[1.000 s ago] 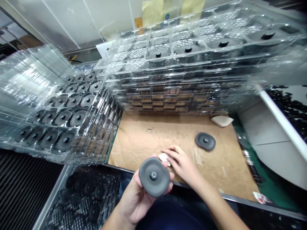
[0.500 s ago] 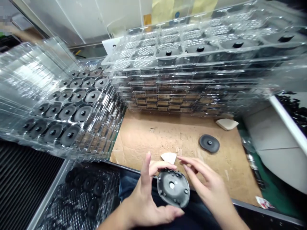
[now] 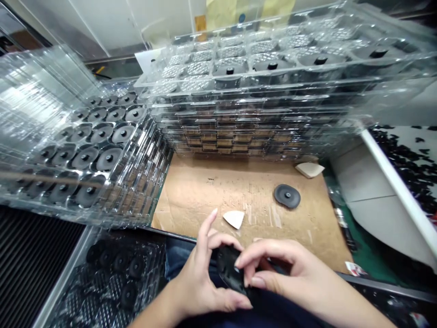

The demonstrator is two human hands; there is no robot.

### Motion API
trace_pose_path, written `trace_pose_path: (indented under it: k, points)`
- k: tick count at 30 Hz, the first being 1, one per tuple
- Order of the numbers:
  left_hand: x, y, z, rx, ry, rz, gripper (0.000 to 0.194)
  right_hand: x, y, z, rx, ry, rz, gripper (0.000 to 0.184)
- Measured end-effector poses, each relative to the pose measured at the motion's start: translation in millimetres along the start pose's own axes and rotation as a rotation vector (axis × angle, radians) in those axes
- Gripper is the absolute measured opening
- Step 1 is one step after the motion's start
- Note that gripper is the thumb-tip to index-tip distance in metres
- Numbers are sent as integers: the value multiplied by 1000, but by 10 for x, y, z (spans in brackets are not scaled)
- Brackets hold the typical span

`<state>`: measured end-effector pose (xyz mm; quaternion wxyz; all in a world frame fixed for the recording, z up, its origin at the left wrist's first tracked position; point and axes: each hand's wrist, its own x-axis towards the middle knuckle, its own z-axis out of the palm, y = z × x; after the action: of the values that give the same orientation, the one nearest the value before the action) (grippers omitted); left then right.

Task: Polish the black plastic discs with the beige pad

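My left hand [image 3: 200,278] grips a black rounded plastic disc [image 3: 227,269] by its edge, between the thumb below and the curled fingers above; the index finger points up. The disc is tilted, with its face turned to the right. My right hand [image 3: 276,269] is closed, its thumb and fingertips pinched against that face. Whether a small part sits between those fingertips is hidden. Just beyond my hands, a white wedge-shaped piece [image 3: 234,218] lies on the cardboard [image 3: 191,191]. A similar black disc with a central stub [image 3: 287,196] rests farther right.
Stacked clear trays [image 3: 235,114] stand at the back. Another tray stack [image 3: 136,159], filled with black discs, is at left. A second pale wedge [image 3: 310,170] lies at the cardboard's far right. A white-rimmed bin [image 3: 392,173] holds small black parts. A lower tray [image 3: 112,282] sits bottom left.
My right hand has moved left onto the disc and pinched its fingers there. The disc has turned from facing me to facing right. The view has shifted slightly.
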<state>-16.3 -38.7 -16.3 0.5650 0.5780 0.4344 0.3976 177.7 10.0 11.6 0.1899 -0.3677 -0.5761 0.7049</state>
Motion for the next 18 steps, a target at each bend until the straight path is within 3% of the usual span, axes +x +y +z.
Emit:
trace_pose_path:
  k: [4,8,12,18]
  points:
    - [0,6,9,-194,-88,-126,116,-2,-76,20,165,-101,19,11]
    - [-10,-9,29,-242,-81,-169,118,-25,-37,77,305,-87,-19,10]
    - [-5,-29,51,-205,-53,-125,116,-88,113,122,411,25,26,8]
    - [121,-38,55,-158,-59,-83,104,-158,159,167,493,300,114,10]
